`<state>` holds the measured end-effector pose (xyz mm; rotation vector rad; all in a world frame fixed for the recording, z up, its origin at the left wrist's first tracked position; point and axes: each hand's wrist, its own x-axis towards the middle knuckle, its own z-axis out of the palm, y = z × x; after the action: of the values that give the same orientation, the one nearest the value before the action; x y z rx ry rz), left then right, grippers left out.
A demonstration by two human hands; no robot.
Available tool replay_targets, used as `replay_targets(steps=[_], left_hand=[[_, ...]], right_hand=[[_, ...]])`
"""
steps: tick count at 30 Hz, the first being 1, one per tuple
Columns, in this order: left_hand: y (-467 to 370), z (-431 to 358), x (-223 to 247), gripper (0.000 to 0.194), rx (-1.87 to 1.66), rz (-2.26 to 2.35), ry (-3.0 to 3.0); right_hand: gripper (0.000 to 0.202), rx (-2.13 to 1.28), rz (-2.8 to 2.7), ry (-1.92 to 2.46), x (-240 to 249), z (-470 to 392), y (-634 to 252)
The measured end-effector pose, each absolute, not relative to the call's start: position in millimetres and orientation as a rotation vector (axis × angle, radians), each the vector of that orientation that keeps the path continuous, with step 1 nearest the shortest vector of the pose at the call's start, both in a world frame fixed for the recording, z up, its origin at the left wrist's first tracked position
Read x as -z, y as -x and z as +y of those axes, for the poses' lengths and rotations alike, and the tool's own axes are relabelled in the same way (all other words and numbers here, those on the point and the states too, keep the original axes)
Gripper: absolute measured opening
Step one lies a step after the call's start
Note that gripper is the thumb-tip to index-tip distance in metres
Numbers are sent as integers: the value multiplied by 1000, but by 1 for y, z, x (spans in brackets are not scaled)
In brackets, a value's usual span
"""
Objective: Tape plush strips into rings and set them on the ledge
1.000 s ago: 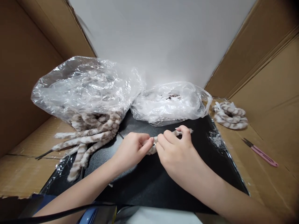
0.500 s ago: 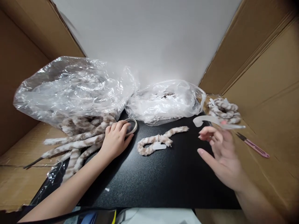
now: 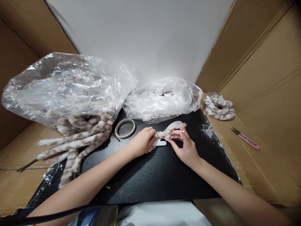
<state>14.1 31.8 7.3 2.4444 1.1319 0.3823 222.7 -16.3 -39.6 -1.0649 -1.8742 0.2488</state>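
Observation:
On the black tabletop (image 3: 138, 175), my left hand (image 3: 142, 142) is closed over the looped part of a brown-and-white furry cord (image 3: 164, 135), hiding most of the loop. A white rounded tab (image 3: 160, 143) sticks out beside its fingers. My right hand (image 3: 187, 149) is closed at the cord's free end, fingers bent around a white curved plastic strip (image 3: 174, 125). The strip lies against the fur; its lower part is hidden by the fingers. Behind my left hand lies a roll of tape (image 3: 125, 128), apart from it.
Several furry cords (image 3: 94, 138) spill from a large clear plastic bag (image 3: 70, 84) at left. A second plastic bag (image 3: 162, 103) lies at the back. Coiled furry rings (image 3: 219, 108) and pink-handled snips (image 3: 246, 140) rest on cardboard (image 3: 254, 169) at right. Cardboard walls flank both sides.
My left hand has left the tape roll and moved right onto the furry cord. My right hand has brought the white curved strip left and down to the cord's free end.

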Motion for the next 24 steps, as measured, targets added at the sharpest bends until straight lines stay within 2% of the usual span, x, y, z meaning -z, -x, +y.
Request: replay_targets(steps=[5, 10, 13, 19, 24], left_hand=[[-6, 24, -26, 15, -401, 1104, -2265], [-2, 21, -42, 35, -324, 1056, -2235], [-2, 22, -46, 38, -277, 1053, -2239], [-6, 17, -42, 32, -407, 1103, -2088], [-9, 13, -28, 16, -604, 976, -1536]], right_hand=[[80, -230, -1749, 987, 22, -16, -213], [89, -348, -1677, 951, 5, -17, -205], [89, -348, -1661, 901, 3, -15, -204], [91, -301, -1652, 873, 3, -16, -199], [89, -227, -1689, 850, -2, -20, -184]])
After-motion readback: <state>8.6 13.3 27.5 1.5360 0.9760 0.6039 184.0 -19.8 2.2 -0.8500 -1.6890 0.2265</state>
